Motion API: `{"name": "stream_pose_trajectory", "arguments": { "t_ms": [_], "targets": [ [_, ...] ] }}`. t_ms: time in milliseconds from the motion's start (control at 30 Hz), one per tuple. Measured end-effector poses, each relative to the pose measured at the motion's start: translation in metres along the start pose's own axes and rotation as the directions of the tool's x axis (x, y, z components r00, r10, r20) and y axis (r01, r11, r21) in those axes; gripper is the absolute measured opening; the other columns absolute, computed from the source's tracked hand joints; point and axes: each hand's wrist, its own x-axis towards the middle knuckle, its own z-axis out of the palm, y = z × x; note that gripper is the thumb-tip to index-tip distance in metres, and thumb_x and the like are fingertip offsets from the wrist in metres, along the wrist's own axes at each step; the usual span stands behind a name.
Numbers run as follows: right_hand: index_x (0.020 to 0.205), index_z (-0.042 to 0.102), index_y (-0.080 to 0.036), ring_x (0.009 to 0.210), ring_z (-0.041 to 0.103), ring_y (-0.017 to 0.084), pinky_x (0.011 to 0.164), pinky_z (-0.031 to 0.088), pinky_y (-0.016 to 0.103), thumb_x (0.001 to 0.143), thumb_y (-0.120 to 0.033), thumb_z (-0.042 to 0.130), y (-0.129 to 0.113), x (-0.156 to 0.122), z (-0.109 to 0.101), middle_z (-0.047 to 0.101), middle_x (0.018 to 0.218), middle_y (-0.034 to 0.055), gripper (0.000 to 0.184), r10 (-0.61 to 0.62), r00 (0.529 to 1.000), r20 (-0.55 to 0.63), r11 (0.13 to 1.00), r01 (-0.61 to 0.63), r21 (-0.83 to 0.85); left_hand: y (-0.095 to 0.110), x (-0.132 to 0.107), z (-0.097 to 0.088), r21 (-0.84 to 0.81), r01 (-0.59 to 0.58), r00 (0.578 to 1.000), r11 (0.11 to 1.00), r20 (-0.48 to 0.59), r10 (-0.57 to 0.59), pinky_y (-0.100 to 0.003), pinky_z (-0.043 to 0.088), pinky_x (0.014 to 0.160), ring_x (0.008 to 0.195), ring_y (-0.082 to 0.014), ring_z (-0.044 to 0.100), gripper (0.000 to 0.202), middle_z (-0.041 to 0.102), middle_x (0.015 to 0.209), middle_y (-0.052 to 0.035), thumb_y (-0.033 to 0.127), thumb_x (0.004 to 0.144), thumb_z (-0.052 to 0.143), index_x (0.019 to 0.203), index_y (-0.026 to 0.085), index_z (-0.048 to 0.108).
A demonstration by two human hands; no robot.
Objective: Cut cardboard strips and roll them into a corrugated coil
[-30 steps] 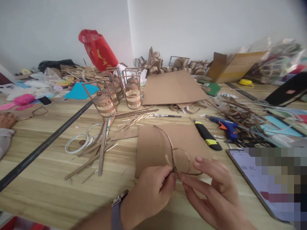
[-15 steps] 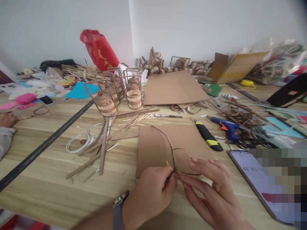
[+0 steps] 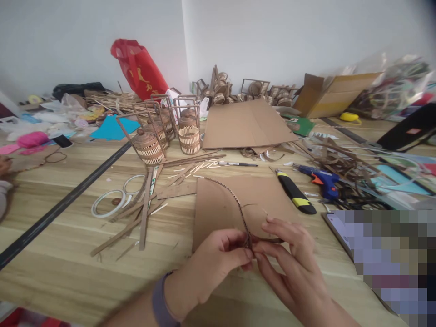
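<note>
Between my hands is a thin, curved brown corrugated cardboard strip (image 3: 235, 197), its ridged edge showing, arcing away over a flat piece of cardboard (image 3: 214, 213). My left hand (image 3: 221, 254) pinches its near end between thumb and fingers. My right hand (image 3: 289, 259) grips the same end from the right, thumb and index finger together, its other fingers raised. A narrow brown strip runs out under the right fingers, and a thin pale curl stands near their tips. Exactly how the pieces join is hidden by my fingertips.
A utility knife (image 3: 295, 193), a blue glue gun (image 3: 322, 181) and a phone (image 3: 344, 236) lie to the right. Tape rolls (image 3: 109, 203) and cardboard strips (image 3: 145, 213) lie left. Small lidded baskets (image 3: 148, 145) stand behind. Another person's hand (image 3: 4, 165) is at far left.
My left hand has turned, its thumb now lying along the strip's near end. The strip's far end has swung left, and my right hand has shifted slightly left.
</note>
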Motion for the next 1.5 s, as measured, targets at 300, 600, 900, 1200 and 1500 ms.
{"name": "stream_pose_trajectory", "arguments": {
  "t_ms": [300, 600, 900, 1200, 1500],
  "targets": [
    [0.092, 0.055, -0.020, 0.116, 0.050, 0.029, 0.093, 0.038, 0.046, 0.091, -0.007, 0.050, 0.004, -0.002, -0.002, 0.052, 0.116, 0.0130, 0.014, 0.054, 0.998, 0.017, 0.998, -0.053, -0.033, -0.009, 0.001, -0.002, 0.023, 0.070, 0.997, 0.997, -0.030, -0.069, -0.027, 0.032, 0.065, 0.064, -0.0124, 0.044, 0.013, 0.049, 0.061, 0.0035, 0.026, 0.067, 0.063, 0.065, 0.015, 0.057],
    [0.094, 0.057, -0.021, 0.109, 0.055, 0.025, 0.087, 0.044, 0.040, 0.094, -0.013, 0.047, 0.013, 0.007, -0.010, 0.058, 0.110, 0.0105, 0.012, 0.126, 0.991, -0.041, 0.990, -0.128, -0.052, -0.015, 0.004, 0.000, -0.133, 0.145, 0.988, 0.980, -0.030, -0.150, -0.026, 0.035, 0.064, 0.061, -0.0105, 0.048, 0.023, 0.053, 0.065, 0.0027, 0.030, 0.061, 0.078, 0.072, 0.012, 0.068],
    [0.087, 0.067, -0.027, 0.109, 0.054, 0.023, 0.103, 0.032, 0.045, 0.091, -0.021, 0.063, 0.001, 0.002, -0.007, 0.064, 0.102, 0.0039, 0.008, -0.023, 0.997, -0.080, 0.995, 0.015, -0.103, -0.012, 0.005, -0.003, -0.307, 0.107, 0.993, 0.946, -0.018, -0.118, -0.024, 0.037, 0.061, 0.058, -0.0085, 0.051, 0.040, 0.060, 0.070, -0.0001, 0.032, 0.053, 0.091, 0.082, 0.010, 0.073],
    [0.091, 0.068, -0.026, 0.110, 0.054, 0.024, 0.104, 0.031, 0.044, 0.092, -0.027, 0.063, 0.006, 0.000, 0.000, 0.067, 0.103, 0.0042, 0.005, -0.024, 0.996, -0.090, 0.984, 0.008, -0.178, -0.010, 0.005, -0.001, -0.325, 0.144, 0.984, 0.935, -0.050, -0.170, -0.025, 0.038, 0.060, 0.055, -0.0077, 0.052, 0.042, 0.062, 0.069, 0.0015, 0.028, 0.047, 0.093, 0.077, 0.011, 0.070],
    [0.093, 0.068, -0.025, 0.110, 0.056, 0.028, 0.098, 0.033, 0.047, 0.091, -0.013, 0.058, 0.004, 0.006, -0.004, 0.068, 0.107, 0.0069, 0.016, -0.009, 1.000, -0.008, 0.989, 0.008, -0.146, -0.012, 0.006, 0.000, -0.206, 0.107, 0.984, 0.973, -0.116, -0.133, -0.026, 0.039, 0.058, 0.054, -0.0093, 0.053, 0.042, 0.059, 0.065, 0.0033, 0.029, 0.049, 0.089, 0.078, 0.013, 0.064]
  ]
}}
